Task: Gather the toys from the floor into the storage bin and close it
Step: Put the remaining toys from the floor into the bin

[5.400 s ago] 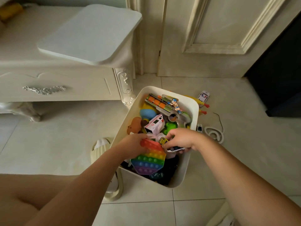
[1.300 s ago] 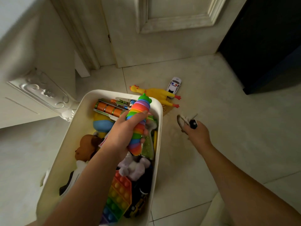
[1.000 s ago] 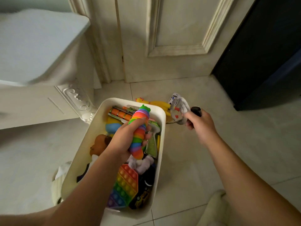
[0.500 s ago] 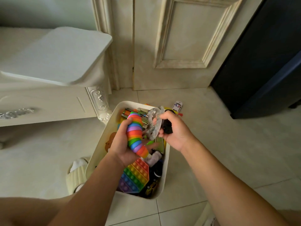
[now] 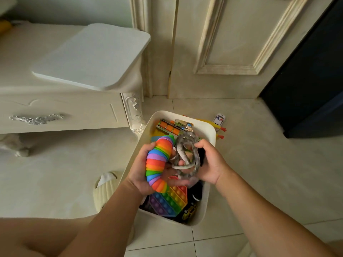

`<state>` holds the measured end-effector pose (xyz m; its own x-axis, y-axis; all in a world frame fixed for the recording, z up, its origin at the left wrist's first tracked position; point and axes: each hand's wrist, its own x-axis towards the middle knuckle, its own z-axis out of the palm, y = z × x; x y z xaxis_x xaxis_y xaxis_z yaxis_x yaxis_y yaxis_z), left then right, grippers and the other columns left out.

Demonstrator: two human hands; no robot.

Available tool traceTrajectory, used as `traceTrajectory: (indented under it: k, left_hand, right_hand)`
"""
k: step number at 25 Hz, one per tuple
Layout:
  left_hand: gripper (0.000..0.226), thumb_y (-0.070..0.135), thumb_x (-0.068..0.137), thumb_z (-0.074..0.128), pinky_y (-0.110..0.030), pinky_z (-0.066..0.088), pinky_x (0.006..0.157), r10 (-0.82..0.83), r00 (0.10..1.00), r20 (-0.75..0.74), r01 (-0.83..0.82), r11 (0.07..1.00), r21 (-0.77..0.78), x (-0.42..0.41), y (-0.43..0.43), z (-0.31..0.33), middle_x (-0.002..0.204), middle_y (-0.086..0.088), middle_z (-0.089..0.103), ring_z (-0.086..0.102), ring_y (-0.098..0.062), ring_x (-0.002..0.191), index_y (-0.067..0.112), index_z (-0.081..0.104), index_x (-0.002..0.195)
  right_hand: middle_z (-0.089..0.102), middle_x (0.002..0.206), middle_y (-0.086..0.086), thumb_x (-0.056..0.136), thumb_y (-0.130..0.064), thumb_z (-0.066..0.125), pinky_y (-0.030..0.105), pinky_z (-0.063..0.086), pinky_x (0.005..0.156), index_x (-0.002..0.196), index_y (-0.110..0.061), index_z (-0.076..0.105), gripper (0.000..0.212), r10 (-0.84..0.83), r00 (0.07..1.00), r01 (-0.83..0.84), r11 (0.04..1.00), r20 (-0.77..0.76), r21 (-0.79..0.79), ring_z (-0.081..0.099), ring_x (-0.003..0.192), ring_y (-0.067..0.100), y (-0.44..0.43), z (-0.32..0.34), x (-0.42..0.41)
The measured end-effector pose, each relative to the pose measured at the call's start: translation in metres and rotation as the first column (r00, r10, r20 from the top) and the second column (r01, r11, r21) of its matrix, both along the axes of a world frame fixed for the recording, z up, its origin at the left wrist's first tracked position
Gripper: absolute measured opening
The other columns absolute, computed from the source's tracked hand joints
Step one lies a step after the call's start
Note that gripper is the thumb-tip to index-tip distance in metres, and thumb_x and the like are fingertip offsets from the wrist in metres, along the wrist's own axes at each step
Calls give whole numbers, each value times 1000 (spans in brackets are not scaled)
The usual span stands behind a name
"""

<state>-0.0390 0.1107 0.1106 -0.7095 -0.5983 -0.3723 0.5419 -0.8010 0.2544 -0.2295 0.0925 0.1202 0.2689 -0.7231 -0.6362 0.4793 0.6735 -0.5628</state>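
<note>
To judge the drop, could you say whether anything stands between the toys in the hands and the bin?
Nothing visible does: the rainbow slug in the left hand and the grey snake in the right hand hang over the uncovered bin.

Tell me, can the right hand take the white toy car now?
Probably not yet: the right hand grips the grey toy snake over the bin. The way to the white toy car, beyond the bin's far corner, looks free.

Above the white bin (image 5: pixel 207 206), the left hand (image 5: pixel 143 173) grips a rainbow slug (image 5: pixel 157 160); the right hand (image 5: pixel 211 164) holds what looks like a grey snake (image 5: pixel 185 154).
</note>
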Motion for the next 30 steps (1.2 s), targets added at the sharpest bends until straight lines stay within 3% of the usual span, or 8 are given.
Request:
traceTrajectory:
  k: [5, 10, 13, 16, 19, 22, 25, 30]
  left_hand:
    - [56, 41, 62, 79, -55, 58, 74, -88, 996, -12, 88, 996, -4, 0, 5, -5, 106, -20, 65, 65, -37, 99, 2, 68, 101]
    - [54, 43, 74, 70, -60, 54, 81, -72, 944, 322, 76, 997, 0, 16, -14, -6, 118, -20, 59, 59, -41, 112, 6, 61, 112]
    - [54, 39, 84, 68, -46, 59, 74, 3, 690, 724, 118, 986, -117, 24, -29, -2, 116, -15, 63, 67, -33, 101, 18, 50, 130]
    - [54, 41, 87, 66, -31, 59, 59, 151, 354, 923, 185, 956, -227, 21, -33, -4, 110, -7, 60, 66, -22, 91, 27, 43, 133]
    - [61, 44, 88, 62, -25, 55, 66, 321, 130, 938, 320, 882, -346, 9, -36, -16, 114, -1, 55, 60, -17, 93, 26, 35, 140]
    - [70, 44, 88, 62, -33, 49, 95, 494, 28, 869, 378, 800, -467, 0, -46, -27, 135, -2, 48, 53, -17, 114, 26, 28, 147]
    - [70, 36, 93, 56, -42, 36, 111, 567, -85, 819, 600, 685, -412, -1, -48, -42, 148, 1, 36, 38, -23, 133, 31, 17, 150]
    - [67, 29, 88, 61, -35, 40, 103, 605, -245, 758, 636, 690, -346, 6, -38, -64, 135, -3, 49, 46, -22, 122, 24, 27, 146]
  right_hand:
    - [67, 74, 18, 73, -31, 47, 32, 56, 58, 96, -2, 65, 41, -20, 989, 16, 999, 147, 29, 64, 52, 27, 9, -7, 9]
    - [64, 119, 20, 77, -19, 58, 48, 49, 96, 126, -6, 59, 51, -184, 983, 184, 983, -12, 24, 63, 106, 35, -6, -16, 2]
    - [67, 118, 15, 80, -14, 61, 44, 51, 95, 117, -12, 63, 37, -240, 953, 242, 970, -188, -10, 62, 111, 30, -19, -20, -6]
    - [69, 113, 15, 85, -12, 58, 39, 55, 83, 108, -12, 65, 24, -240, 926, 248, 969, -290, -8, 65, 103, 28, -22, -29, -7]
    - [70, 110, 16, 85, -12, 60, 40, 56, 83, 115, -9, 64, 31, -209, 929, 225, 974, -305, 18, 66, 103, 30, -23, -36, 5]
    - [72, 97, 15, 88, -11, 57, 36, 57, 69, 106, -8, 66, 21, -182, 942, 197, 980, -281, 27, 68, 91, 28, -27, -37, 20]
    - [73, 96, 17, 87, -10, 58, 44, 58, 82, 105, -4, 66, 21, -128, 940, 147, 988, -316, 36, 70, 90, 29, -32, -44, 28]
    - [71, 100, 20, 85, -7, 56, 40, 59, 70, 102, -1, 66, 20, -116, 916, 159, 984, -384, 82, 70, 83, 31, -31, -55, 24]
